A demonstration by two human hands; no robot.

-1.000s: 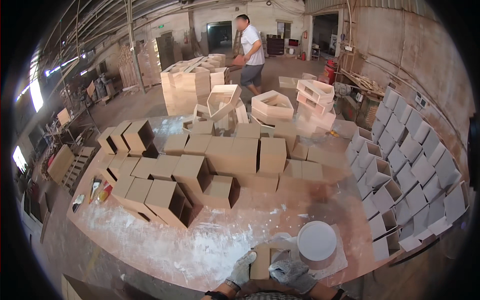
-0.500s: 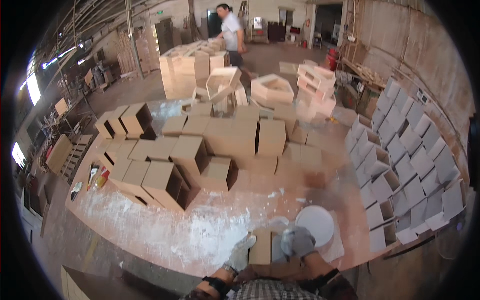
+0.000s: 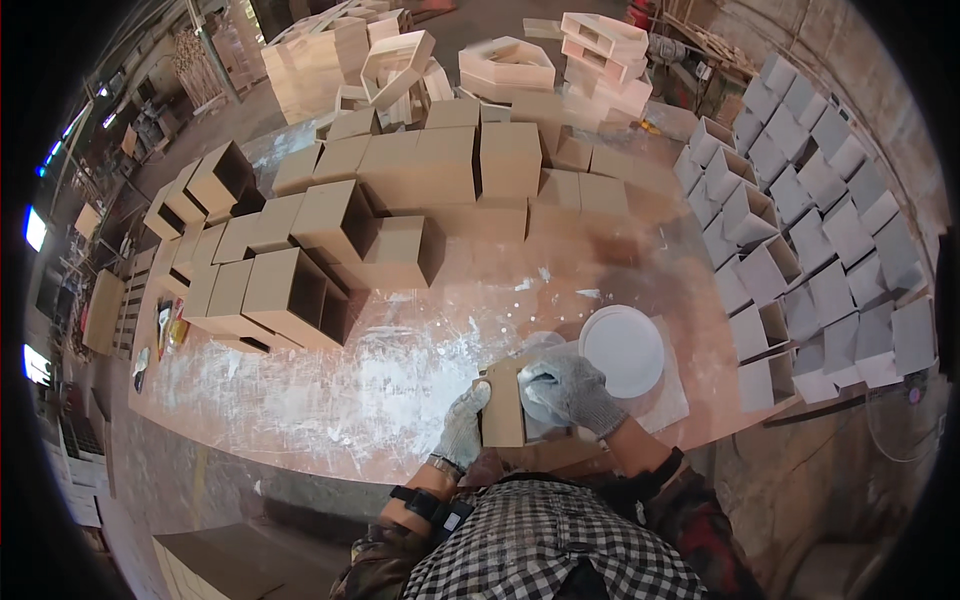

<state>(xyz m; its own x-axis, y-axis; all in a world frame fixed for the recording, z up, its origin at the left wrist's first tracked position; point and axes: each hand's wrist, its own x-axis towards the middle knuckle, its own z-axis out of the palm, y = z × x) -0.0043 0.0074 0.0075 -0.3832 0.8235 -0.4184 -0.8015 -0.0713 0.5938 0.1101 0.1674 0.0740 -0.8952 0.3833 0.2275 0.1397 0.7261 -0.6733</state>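
With the small brown box (image 3: 503,402) taken as the dial's centre, open-ended brown boxes (image 3: 415,165) crowd the surface (image 3: 300,420) from 10 to 12 o'clock. Pale wooden hexagonal frames (image 3: 507,65) stand beyond them at 12. Grey boxes (image 3: 840,240) rise in a slanting stack between 1 and 3, and a brush (image 3: 163,330) lies far off between 9 and 10. Nearest, at 2, a round white tub (image 3: 622,350) sits on a pale sheet (image 3: 672,395), just beside the right hand.

Both hands wear greyish gloves. The left hand (image 3: 462,428) comes from about 7 o'clock, its grip clamped on the box's left side, thumb uppermost. The right hand (image 3: 572,390) enters from 4, palm downward and fingers curled at the box's right; I cannot tell whether its grip closes on anything.

Several brown boxes turn dark openings rightward, their insides too shadowed to read. Whether the tub's white top is lid or contents is unclear.
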